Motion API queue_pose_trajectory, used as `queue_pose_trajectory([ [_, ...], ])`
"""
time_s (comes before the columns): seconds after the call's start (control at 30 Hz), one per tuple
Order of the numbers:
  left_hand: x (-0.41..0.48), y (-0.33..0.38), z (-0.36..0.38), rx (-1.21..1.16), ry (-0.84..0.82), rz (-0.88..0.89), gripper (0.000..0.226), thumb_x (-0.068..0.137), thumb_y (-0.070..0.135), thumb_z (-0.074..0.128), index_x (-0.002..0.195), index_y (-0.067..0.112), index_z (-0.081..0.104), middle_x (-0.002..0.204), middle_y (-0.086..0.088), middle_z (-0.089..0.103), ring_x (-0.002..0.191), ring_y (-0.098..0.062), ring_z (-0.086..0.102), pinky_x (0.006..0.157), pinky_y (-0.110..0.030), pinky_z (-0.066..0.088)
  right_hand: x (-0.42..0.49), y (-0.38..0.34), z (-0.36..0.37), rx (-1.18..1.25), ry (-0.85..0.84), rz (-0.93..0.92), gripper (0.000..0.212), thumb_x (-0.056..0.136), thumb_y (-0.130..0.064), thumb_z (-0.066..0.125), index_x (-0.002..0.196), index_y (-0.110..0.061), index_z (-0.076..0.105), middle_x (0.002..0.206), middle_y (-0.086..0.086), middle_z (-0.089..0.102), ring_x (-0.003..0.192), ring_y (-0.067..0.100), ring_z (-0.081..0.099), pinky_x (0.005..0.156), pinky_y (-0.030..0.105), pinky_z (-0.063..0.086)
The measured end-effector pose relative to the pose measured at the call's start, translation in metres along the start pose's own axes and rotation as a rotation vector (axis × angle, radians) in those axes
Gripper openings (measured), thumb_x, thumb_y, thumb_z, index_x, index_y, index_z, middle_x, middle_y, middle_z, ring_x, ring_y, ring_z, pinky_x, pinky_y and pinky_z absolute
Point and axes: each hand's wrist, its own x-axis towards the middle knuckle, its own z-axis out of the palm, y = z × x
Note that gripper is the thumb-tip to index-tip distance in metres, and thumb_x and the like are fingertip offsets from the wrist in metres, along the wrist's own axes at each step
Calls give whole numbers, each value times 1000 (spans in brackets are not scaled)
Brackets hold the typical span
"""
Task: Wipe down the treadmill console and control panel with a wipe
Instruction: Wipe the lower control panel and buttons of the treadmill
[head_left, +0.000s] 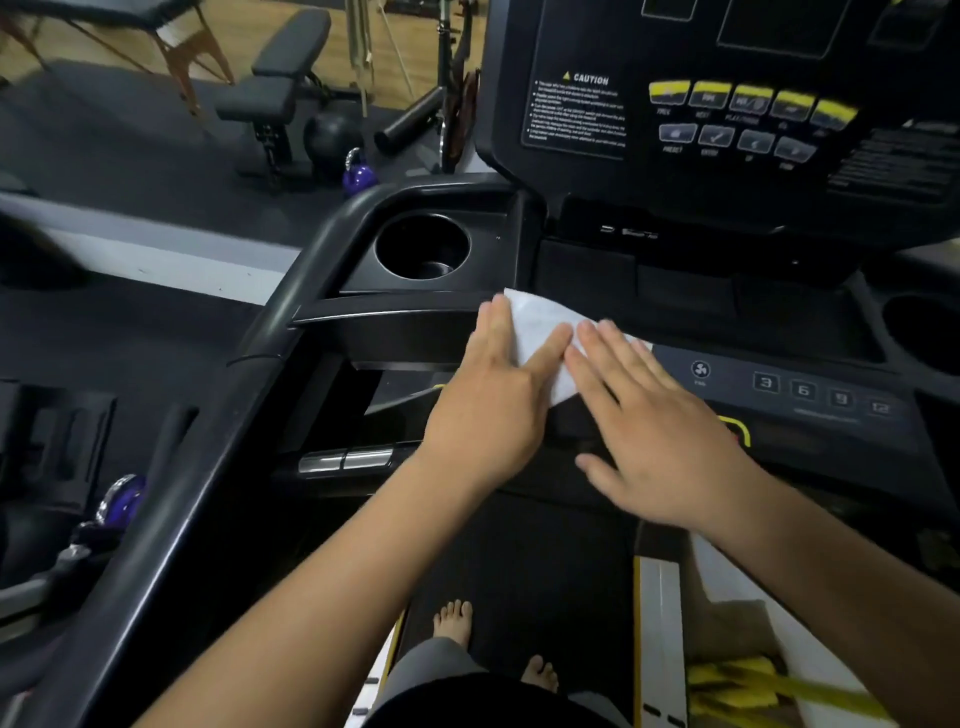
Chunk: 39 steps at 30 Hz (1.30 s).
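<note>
Wipe (540, 335) down flat on the left end of the control panel (831, 421), a white sheet spread just below the left cup holder (422, 249), and I've got both hands on it. Left hand (498, 400) lies open, fingers straight along the sheet's left edge, thumb reaching across it. Right hand (660, 431) is spread wide, fingertips pressing the sheet's right side. Nothing pinched, nothing curled: flat hands, and I judge that's to keep the sheet wide and cover more panel per pass. Moving outward, the fan button (701, 370) and numbered keys (802, 389) sit just right of my right hand, not yet under the wipe, with a yellow-outlined marking (742, 431) partly hidden beneath that hand. Upper console (727, 109) with its yellow buttons rises behind, well apart from the sheet. Raised ledges round the cup holder and the handrail (311, 260) at the left edge could snag a sweep. Purple kettlebell (359, 175) on the floor beyond, no bother.
</note>
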Motion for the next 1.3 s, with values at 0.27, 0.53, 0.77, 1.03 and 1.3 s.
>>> queue_pose_trajectory([
  [0.27,-64,-25,8,184,16,326,56,98,25,42,148,0,38,158,-19,31,150,-32,20,122,-45,17,-45,-33,13,73,-14,-13,109,77,-49,69,154,-6,5,163,19,-4,150,33,-4,122,48,11],
  [0.53,-8,5,6,219,-108,202,82,97,58,18,154,-1,11,163,-24,5,152,-34,-5,124,-47,4,-4,3,-3,47,-14,55,102,83,-46,59,153,-8,-5,162,17,-10,149,31,-11,120,42,-1],
  [0.77,-73,-9,6,352,-121,294,98,86,57,54,153,-5,18,161,-29,9,151,-42,3,122,-53,12,-41,-34,9,49,-53,-30,115,74,-52,70,154,-6,2,162,21,-4,149,37,-5,119,51,12],
  [1.03,-19,0,-2,396,-38,144,111,69,46,76,145,-12,22,149,-31,37,143,-45,30,114,-46,37,18,-19,-16,28,-50,-9,107,85,-51,59,152,-9,-13,161,16,-19,147,30,-20,116,38,-14],
  [1.3,-58,-17,-11,47,-215,-51,114,80,42,71,156,9,-8,164,-15,-2,150,-27,17,109,-33,41,6,-53,-11,23,-89,-154,112,80,-48,63,152,-4,-10,159,18,-22,146,34,-22,120,47,-8],
])
